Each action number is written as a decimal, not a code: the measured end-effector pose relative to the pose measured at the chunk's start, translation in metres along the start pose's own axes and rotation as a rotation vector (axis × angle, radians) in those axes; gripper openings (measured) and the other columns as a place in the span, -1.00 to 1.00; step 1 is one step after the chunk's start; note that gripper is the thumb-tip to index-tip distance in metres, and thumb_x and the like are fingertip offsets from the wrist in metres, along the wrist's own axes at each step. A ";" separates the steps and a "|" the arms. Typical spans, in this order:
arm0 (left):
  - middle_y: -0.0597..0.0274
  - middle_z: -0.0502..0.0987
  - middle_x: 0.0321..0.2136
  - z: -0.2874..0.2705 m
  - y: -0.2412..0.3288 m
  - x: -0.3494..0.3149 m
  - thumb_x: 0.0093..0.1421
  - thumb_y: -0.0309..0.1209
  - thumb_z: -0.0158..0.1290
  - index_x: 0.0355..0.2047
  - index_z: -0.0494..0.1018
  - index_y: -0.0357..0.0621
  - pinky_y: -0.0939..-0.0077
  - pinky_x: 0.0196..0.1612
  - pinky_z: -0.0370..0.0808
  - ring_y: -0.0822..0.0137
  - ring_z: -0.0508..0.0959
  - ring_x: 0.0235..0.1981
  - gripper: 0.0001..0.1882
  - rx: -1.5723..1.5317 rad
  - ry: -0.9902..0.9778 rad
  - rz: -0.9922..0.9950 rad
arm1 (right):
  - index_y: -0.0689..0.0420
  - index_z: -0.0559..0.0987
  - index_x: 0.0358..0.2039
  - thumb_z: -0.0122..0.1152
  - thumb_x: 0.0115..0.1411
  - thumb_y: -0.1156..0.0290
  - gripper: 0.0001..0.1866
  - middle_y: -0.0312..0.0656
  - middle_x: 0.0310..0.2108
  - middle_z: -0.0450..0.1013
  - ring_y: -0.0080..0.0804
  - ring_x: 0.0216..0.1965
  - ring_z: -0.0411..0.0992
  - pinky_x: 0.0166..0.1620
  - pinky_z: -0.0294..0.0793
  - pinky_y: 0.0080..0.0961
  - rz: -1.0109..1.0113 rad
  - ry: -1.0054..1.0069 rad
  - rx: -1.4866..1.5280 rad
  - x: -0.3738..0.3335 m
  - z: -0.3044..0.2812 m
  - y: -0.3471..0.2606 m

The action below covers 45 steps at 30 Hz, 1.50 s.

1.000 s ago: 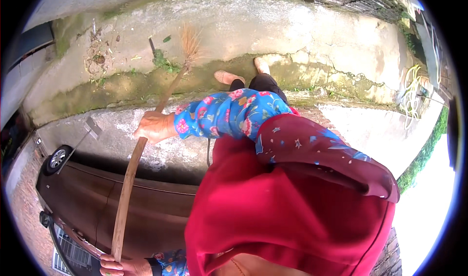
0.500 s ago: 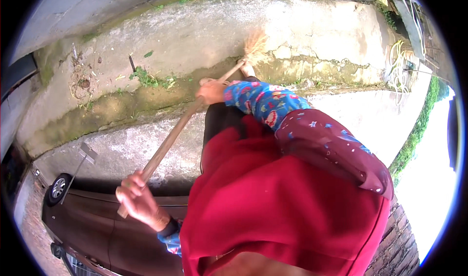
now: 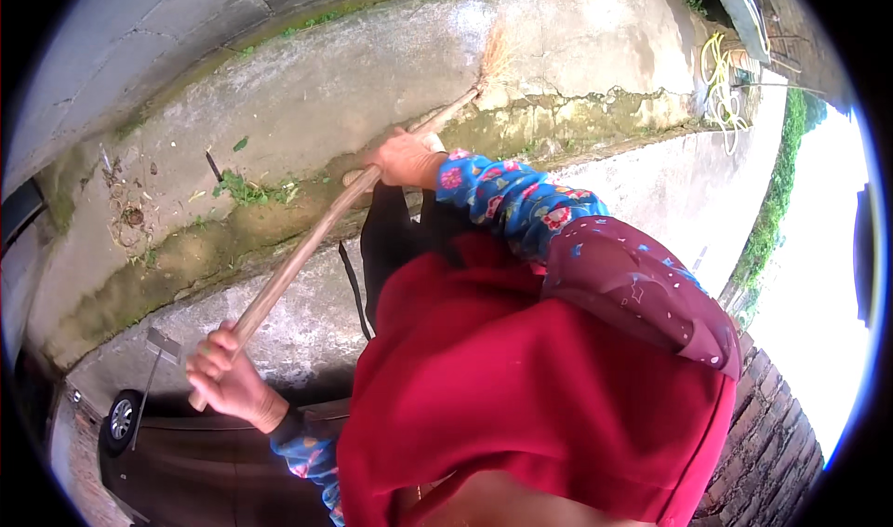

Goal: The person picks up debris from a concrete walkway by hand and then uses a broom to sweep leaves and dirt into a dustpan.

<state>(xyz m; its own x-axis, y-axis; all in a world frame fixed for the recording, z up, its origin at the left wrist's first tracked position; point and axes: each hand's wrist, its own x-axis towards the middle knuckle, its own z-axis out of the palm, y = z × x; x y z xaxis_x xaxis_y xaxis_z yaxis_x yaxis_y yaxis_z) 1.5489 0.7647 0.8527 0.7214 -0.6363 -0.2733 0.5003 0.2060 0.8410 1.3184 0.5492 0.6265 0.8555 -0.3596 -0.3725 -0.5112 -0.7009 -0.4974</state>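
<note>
A straw broom with a long wooden handle (image 3: 298, 255) slants across the view from lower left to upper right. My left hand (image 3: 226, 378) is closed around the handle near its butt end. Farther up, my right hand (image 3: 407, 158) grips the same handle, its fingers partly hidden by the back of the hand. The fanned, pale bristles (image 3: 494, 60) are over the concrete ground (image 3: 344, 90) beyond my feet; whether they touch it I cannot tell.
Green weeds (image 3: 246, 190) and dry litter (image 3: 130, 213) lie along a mossy strip at left. A brown car (image 3: 214, 462) stands lower left, with a long-handled dustpan (image 3: 163, 345) beside its wheel. Coiled yellow hose (image 3: 718, 80) is at far right. A grey wall (image 3: 139, 43) borders the far side.
The whole view has turned slightly. My left hand and the handle's butt end have moved left, away from my body. The bristles have moved farther out. Both hands keep their hold.
</note>
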 end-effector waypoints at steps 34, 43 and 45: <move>0.19 0.41 -0.45 -0.008 -0.036 -0.078 0.20 -0.18 -0.16 -0.56 0.26 -0.09 0.26 -0.28 0.38 -0.04 0.36 -0.09 -0.70 0.157 0.188 0.020 | 0.04 0.51 -0.55 0.10 -0.18 0.44 -0.90 -0.18 -0.45 0.43 -0.11 -0.30 0.34 -0.25 0.40 -0.25 -0.073 -0.076 0.075 0.048 0.046 0.010; 0.33 0.25 -0.64 -0.064 0.106 -0.159 0.23 -0.21 -0.28 -0.66 0.11 -0.08 0.37 -0.32 0.28 0.06 0.39 -0.19 -0.65 0.484 0.577 0.397 | -0.04 0.50 -0.58 0.14 -0.22 0.46 -0.89 -0.31 -0.53 0.39 -0.23 -0.29 0.37 -0.26 0.34 -0.27 -0.481 -0.058 0.191 0.154 0.072 -0.253; 0.34 0.22 -0.66 -0.065 0.122 -0.172 0.22 -0.21 -0.26 -0.67 0.10 -0.07 0.38 -0.29 0.28 0.06 0.38 -0.20 -0.65 0.531 0.561 0.425 | -0.03 0.49 -0.58 0.14 -0.22 0.47 -0.89 -0.31 -0.54 0.39 -0.24 -0.29 0.37 -0.26 0.33 -0.27 -0.570 -0.067 0.191 0.149 0.059 -0.268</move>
<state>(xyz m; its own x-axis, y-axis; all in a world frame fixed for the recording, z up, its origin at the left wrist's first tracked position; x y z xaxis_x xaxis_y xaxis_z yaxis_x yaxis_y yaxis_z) 1.5167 0.9475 0.9722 0.9945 -0.0968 0.0401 -0.0516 -0.1191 0.9915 1.5784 0.7195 0.6581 0.9951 0.0843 -0.0510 0.0157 -0.6468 -0.7625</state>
